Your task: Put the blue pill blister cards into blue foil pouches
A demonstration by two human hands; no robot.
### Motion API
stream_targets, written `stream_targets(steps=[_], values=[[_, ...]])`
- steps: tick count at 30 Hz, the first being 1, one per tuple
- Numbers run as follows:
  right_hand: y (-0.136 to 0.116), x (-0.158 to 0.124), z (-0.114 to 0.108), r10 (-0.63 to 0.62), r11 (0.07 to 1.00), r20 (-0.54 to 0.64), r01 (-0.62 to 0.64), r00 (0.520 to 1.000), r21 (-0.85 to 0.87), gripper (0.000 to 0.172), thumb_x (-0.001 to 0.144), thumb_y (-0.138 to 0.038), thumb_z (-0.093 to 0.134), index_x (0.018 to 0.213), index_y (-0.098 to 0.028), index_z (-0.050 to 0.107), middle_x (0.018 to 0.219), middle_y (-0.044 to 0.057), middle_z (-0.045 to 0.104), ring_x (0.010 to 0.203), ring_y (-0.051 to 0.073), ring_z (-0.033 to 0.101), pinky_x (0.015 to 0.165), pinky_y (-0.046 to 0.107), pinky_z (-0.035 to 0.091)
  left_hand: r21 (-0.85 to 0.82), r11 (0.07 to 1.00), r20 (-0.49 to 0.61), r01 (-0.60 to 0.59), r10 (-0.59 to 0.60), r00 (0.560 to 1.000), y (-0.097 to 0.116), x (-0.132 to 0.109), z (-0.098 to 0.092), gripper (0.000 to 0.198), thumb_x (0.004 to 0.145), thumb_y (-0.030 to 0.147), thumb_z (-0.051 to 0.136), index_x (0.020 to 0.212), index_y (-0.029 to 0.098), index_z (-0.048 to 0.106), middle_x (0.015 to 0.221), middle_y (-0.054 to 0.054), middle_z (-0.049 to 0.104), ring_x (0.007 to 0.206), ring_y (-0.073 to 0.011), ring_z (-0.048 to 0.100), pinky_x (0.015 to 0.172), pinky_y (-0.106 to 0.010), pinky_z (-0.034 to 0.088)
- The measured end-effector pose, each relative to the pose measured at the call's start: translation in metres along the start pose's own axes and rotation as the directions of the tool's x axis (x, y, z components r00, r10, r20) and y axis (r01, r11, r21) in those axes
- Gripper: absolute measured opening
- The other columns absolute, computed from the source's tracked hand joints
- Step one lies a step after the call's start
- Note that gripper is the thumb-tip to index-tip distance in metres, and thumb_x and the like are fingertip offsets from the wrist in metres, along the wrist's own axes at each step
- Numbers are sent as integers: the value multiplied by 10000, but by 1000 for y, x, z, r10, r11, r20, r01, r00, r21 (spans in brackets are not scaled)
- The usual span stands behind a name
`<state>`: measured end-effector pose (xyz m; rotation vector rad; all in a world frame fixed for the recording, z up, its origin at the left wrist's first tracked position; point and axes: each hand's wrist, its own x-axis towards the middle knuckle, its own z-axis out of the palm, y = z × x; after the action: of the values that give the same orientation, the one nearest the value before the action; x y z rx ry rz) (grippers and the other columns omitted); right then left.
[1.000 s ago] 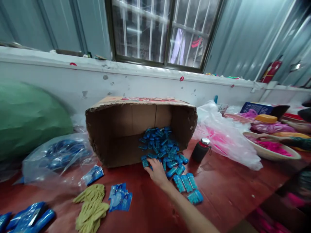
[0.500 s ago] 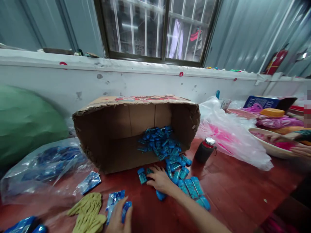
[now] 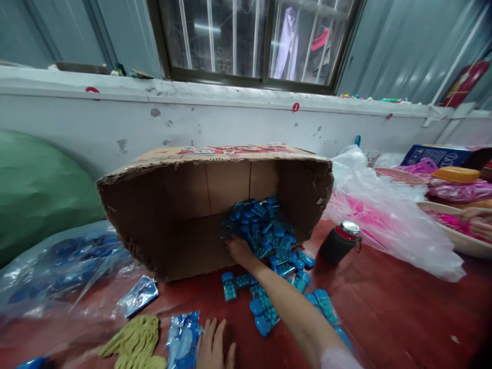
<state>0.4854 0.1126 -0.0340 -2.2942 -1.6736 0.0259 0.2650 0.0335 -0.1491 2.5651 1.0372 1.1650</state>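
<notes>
My right hand (image 3: 239, 251) reaches into a cardboard box (image 3: 180, 251) lying on its side. Its fingers are stretched out at the left edge of a pile of small blue-capped bottles (image 3: 257, 220), partly blurred; I see nothing held. More bottles (image 3: 284, 264) spill from the box mouth onto the red table (image 3: 369, 302). Several, filled with small blue balls, lie under and beside my right forearm, such as an upright bottle (image 3: 229, 287). My left hand (image 3: 213, 346) rests with its fingers apart near the front edge, beside a blue printed packet (image 3: 183, 335).
Yellow-green gloves (image 3: 134, 341) and a foil packet (image 3: 139, 296) lie at left, near a clear bag (image 3: 73, 261) of blue items. A dark flask (image 3: 340, 243) stands right of the box. Beyond are a plastic bag (image 3: 388, 215) and another person's hands (image 3: 478, 220) over a bowl (image 3: 457, 238).
My right hand has moved from the bottles in front of the box up into it. My left hand has shifted right, away from a small blue item, and lies flatter. The view has turned slightly.
</notes>
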Motion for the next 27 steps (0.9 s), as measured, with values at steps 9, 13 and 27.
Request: stream_targets(steps=[9,13,27], values=[[7,-10,4,-66,997,-6,66,998,-51,224,865,-232,472,1066,-150,525,1073,76,554,911,184,560,772,369,468,-14,992,51,-123,124,991,6,7,-27,363,771,223,479,1129,158,476,1051,-119,619,1030,-244,543,813,-391,465],[1,-24,-16,-90,994,-44,86,995,-68,231,850,-75,386,931,-148,589,952,91,592,902,185,542,787,336,401,-85,996,-46,-24,20,999,14,26,-36,279,805,201,412,1064,160,506,961,-98,639,931,-204,584,793,-345,465],[-35,-194,-15,-63,981,-134,86,989,174,190,828,-108,419,886,-200,574,821,63,576,800,214,505,690,324,391,225,911,594,345,-409,693,58,150,-29,394,773,396,403,1038,113,478,987,-200,625,901,-309,593,678,-356,412]])
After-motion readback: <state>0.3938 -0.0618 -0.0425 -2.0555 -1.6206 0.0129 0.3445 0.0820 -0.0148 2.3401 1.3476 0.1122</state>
